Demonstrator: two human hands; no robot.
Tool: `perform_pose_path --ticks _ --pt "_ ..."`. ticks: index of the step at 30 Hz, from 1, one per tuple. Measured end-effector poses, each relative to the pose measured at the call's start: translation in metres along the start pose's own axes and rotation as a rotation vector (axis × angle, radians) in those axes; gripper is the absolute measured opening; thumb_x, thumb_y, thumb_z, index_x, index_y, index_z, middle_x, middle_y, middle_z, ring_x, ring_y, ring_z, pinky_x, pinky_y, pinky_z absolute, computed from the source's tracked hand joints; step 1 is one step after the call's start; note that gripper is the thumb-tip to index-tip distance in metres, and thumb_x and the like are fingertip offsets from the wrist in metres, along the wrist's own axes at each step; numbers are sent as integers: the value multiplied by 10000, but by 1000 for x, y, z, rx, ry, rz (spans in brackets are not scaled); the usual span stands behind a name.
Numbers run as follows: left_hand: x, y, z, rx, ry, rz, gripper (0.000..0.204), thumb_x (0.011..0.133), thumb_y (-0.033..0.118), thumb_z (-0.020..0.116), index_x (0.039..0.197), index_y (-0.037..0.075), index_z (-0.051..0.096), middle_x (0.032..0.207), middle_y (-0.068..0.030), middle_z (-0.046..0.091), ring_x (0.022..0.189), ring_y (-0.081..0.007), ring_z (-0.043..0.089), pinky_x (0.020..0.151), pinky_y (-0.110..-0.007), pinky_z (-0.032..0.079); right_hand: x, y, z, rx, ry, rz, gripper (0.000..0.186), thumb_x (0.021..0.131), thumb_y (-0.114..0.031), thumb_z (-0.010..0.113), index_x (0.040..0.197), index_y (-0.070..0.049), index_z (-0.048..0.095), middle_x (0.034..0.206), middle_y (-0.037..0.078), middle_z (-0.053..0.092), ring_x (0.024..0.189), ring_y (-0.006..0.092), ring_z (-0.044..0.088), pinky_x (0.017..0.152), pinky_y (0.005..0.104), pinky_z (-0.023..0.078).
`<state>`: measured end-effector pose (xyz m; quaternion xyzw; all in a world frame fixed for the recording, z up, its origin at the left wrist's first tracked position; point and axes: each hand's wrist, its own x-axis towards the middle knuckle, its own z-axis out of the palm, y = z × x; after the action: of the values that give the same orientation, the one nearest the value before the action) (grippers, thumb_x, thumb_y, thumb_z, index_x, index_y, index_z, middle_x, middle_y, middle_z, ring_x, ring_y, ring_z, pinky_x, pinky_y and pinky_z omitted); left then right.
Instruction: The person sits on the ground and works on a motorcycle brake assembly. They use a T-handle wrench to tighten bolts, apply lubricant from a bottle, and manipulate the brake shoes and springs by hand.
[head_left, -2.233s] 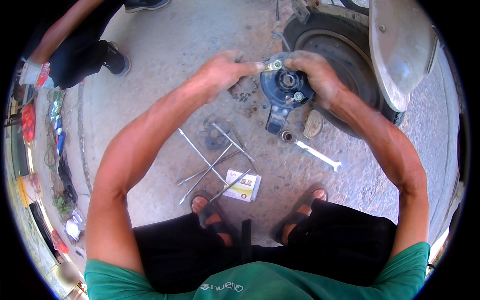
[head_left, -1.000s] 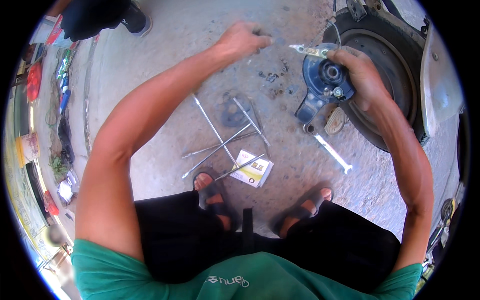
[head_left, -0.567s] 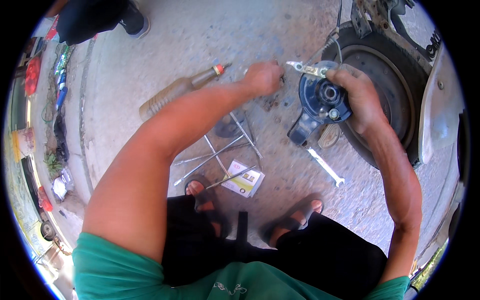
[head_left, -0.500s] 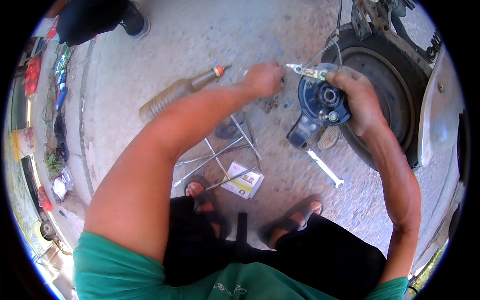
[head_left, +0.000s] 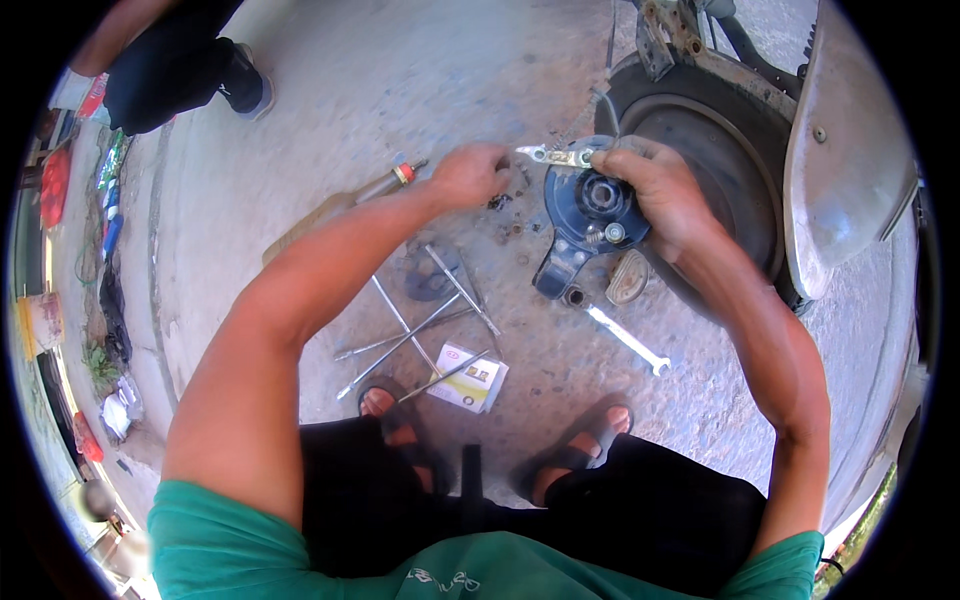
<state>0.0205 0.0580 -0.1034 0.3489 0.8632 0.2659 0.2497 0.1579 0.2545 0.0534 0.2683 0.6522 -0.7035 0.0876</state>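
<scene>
My right hand (head_left: 655,190) grips the edge of a dark brake backing plate (head_left: 572,222), with the thumb on the silvery brake lever (head_left: 555,157) along its top. A cable runs up from near the lever. The plate is held beside a scooter wheel (head_left: 735,165), its round hub hole facing up. Left of the lever's tip, my left hand (head_left: 472,175) is closed with its fingers curled, apart from the plate. Whatever it may hold is hidden. Small dark bits (head_left: 500,202) lie on the ground near it.
An open-end wrench (head_left: 628,340) and a curved pale part (head_left: 628,277) lie below the plate. Crossed metal rods (head_left: 405,335) rest near a printed packet (head_left: 468,378) by my feet. A bottle (head_left: 335,208) lies behind my left forearm. Another person's shoe (head_left: 247,82) is at the upper left.
The whole view has shifted, so the wheel, plate and hands appear farther left. The right hand keeps its grip on the plate; the left hand stays closed near the lever's tip.
</scene>
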Motion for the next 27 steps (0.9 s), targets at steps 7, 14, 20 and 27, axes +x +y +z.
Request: perform_pose_path --ticks 7,14,20,27 --pt "-9 -9 -70 -677 17 -232 236 916 164 617 1105 23 631 926 -101 672 753 -178 646 695 -363 531 -1 1 -1 10 8 -4 306 866 -190 715 1020 71 673 915 122 703 763 145 682 672 284 574" --pt "-31 11 -125 -1197 -79 -142 304 937 118 638 1196 -38 609 1038 -107 658 901 -168 636 801 -331 542 3 4 0 -32 10 -13 303 865 -203 716 1024 52 681 919 117 708 754 144 687 660 290 580" --pt "-54 75 -143 -774 -89 46 429 919 155 685 1273 -75 609 1082 -119 670 871 -167 643 778 -319 542 2 3 0 -52 32 -9 291 869 -200 708 1018 48 677 911 110 705 731 145 684 654 289 579" --pt "-60 109 -141 -482 -40 209 304 896 138 718 1145 -35 692 947 -116 722 756 -139 653 700 -295 544 0 1 3 -69 38 -3 287 873 -196 700 1014 52 668 897 112 695 723 152 681 648 288 580"
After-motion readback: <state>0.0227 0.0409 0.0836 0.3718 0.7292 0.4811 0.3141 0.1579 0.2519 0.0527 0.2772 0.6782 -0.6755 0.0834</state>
